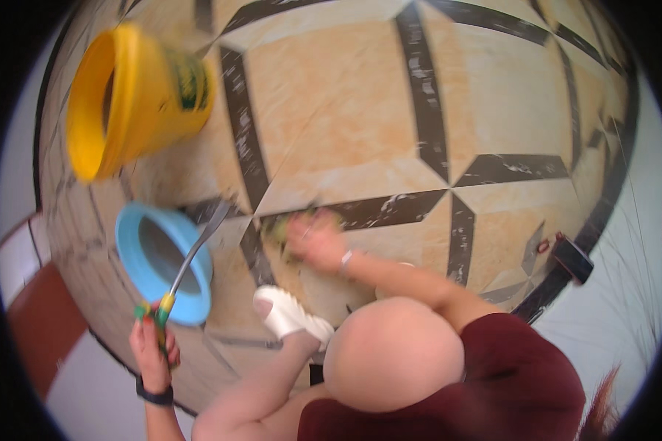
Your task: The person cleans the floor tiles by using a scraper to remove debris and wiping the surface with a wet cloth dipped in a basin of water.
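Note:
My left hand (155, 342) grips the green and yellow handle of a small garden hand tool (190, 254). The tool's metal shank slants up across a light-blue plastic basin (201, 297), which holds something grey, and its flattened end is beyond the basin's rim. To the right, my right hand (317, 240) is low over the tiled floor, blurred by motion. Around its fingers is blurred greenish plant-like material (281, 231); whether the fingers are closed on it is not clear. Dark bits lie on the floor near the tool's end.
A yellow plastic bucket (143, 105) with green print is at the upper left, its inside mostly hidden. My foot in a cream sandal (289, 314) is just below the right hand. A dark phone-like object (574, 259) lies by the wall at the right.

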A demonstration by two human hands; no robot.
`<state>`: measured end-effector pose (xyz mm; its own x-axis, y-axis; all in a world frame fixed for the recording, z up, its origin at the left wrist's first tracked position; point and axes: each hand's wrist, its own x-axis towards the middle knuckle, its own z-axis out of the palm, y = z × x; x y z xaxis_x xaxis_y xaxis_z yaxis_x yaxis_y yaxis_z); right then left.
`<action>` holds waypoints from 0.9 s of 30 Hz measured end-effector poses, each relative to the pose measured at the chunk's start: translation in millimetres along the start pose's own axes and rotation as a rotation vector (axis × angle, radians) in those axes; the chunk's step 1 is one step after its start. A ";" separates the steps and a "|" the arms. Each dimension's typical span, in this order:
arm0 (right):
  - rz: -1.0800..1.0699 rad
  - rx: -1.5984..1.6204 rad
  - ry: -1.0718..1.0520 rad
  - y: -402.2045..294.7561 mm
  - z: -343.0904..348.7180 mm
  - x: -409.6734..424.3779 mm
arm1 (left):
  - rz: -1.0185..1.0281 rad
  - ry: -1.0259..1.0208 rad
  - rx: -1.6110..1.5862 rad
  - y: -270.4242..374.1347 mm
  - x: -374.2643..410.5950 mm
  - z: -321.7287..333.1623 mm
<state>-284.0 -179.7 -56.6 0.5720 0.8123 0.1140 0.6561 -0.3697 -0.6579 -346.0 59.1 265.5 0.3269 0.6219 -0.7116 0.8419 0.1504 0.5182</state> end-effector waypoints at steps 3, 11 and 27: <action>-0.198 0.171 -0.213 -30.8 4.1 -2.4 | 0.077 0.006 0.074 11.4 -8.7 -1.0; 0.746 1.053 0.413 130.3 -255.1 -93.2 | 0.147 -0.331 0.400 47.1 46.8 21.0; 1.378 -0.589 0.846 396.8 -349.9 -196.3 | 0.368 -0.318 0.343 63.6 73.5 45.3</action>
<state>36.4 -643.6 -79.5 0.7785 -0.5945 0.2012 -0.5354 -0.7964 -0.2813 -249.0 79.6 224.7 0.6918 0.3176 -0.6485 0.7219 -0.3214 0.6128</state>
